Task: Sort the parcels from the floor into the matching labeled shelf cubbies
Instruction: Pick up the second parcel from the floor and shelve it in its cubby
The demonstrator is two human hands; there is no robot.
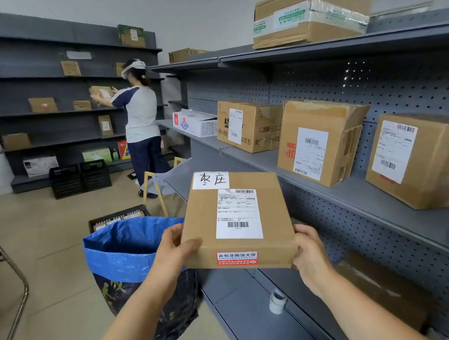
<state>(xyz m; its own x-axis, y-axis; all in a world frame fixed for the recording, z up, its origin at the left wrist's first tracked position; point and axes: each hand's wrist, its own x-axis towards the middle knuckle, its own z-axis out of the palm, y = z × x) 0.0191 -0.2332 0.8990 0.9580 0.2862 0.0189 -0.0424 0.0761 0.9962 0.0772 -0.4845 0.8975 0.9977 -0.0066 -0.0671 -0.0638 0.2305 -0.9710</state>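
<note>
I hold a flat brown cardboard parcel (pixel 204 221) in both hands, in front of the grey shelf unit (pixel 358 191) on my right. It carries a white shipping label, a handwritten white tag at its top edge and a red sticker on its near side. My left hand (pixel 175 249) grips its near left corner, thumb on top. My right hand (pixel 311 255) grips its near right corner. Three brown boxes (pixel 251 124) (pixel 320 140) (pixel 421 157) and a white box (pixel 195 123) stand on the middle shelf.
A blue-lined sack (pixel 126 252) stands open on the floor below the parcel, with a black crate (pixel 117 217) behind it. A white tape roll (pixel 276 301) lies on the bottom shelf. Another person (pixel 141 123) places a box at the far shelves. A metal chair (pixel 6 289) is at left.
</note>
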